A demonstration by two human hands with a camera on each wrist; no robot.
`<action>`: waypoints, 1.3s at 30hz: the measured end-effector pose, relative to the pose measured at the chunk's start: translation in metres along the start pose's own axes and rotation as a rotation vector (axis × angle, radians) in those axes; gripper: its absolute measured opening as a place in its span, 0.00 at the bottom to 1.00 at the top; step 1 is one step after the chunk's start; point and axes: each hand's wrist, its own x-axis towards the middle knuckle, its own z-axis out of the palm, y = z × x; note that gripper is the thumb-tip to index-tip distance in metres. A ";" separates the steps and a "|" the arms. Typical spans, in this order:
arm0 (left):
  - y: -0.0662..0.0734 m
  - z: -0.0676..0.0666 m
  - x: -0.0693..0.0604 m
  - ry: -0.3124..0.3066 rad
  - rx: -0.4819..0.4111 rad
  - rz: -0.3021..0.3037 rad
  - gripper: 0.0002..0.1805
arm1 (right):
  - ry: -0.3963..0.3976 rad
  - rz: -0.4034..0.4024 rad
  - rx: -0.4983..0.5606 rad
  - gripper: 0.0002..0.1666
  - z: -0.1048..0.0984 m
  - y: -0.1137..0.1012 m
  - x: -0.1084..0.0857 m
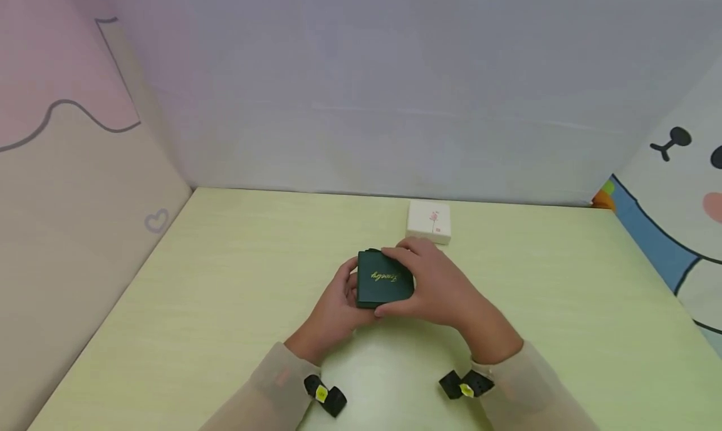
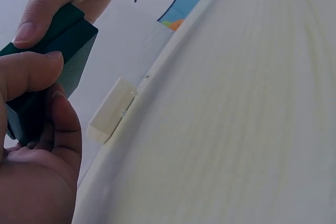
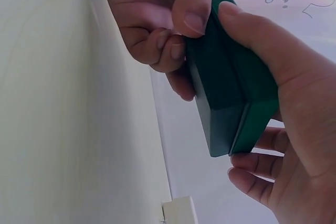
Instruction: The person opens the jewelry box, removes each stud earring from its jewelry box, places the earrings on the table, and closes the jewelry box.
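A dark green jewelry box (image 1: 378, 288) with gold "Jewelry" lettering on its lid is held between both hands above the table. My left hand (image 1: 334, 306) grips its lower part from the left, thumb along the near side. From the right, my right hand (image 1: 437, 287) holds the lid, thumb on the near edge and fingers on the far edge. In the right wrist view, a seam runs between the lid and base of the jewelry box (image 3: 218, 77); the lid appears to be on. The left palm is mostly hidden beneath the box.
Beyond the hands, a small white box (image 1: 423, 217) with a pink flower print lies near the back of the pale yellow-green table (image 1: 254, 249). A grey-white wall (image 1: 366, 105) rises behind it, with printed panels on both sides.
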 end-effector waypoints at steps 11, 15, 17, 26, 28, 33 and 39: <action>-0.002 -0.001 -0.002 0.015 0.005 -0.003 0.58 | -0.009 -0.023 0.001 0.60 0.007 0.002 0.001; -0.002 -0.003 -0.003 0.018 -0.007 -0.006 0.57 | -0.019 -0.033 -0.007 0.60 0.007 0.000 0.003; -0.002 -0.004 -0.004 0.020 -0.011 -0.011 0.57 | -0.025 -0.032 -0.010 0.60 0.007 0.000 0.003; -0.004 -0.003 -0.003 0.011 -0.031 -0.038 0.58 | -0.053 0.000 0.031 0.60 0.005 0.000 0.001; -0.003 -0.003 -0.002 0.010 -0.029 -0.043 0.58 | -0.054 0.011 0.044 0.60 0.005 0.000 0.001; -0.001 -0.002 0.000 0.010 -0.015 -0.040 0.58 | -0.047 0.028 0.049 0.60 0.006 0.002 0.001; 0.000 -0.003 0.000 0.010 -0.021 -0.032 0.57 | -0.053 0.032 0.069 0.60 0.005 0.001 0.003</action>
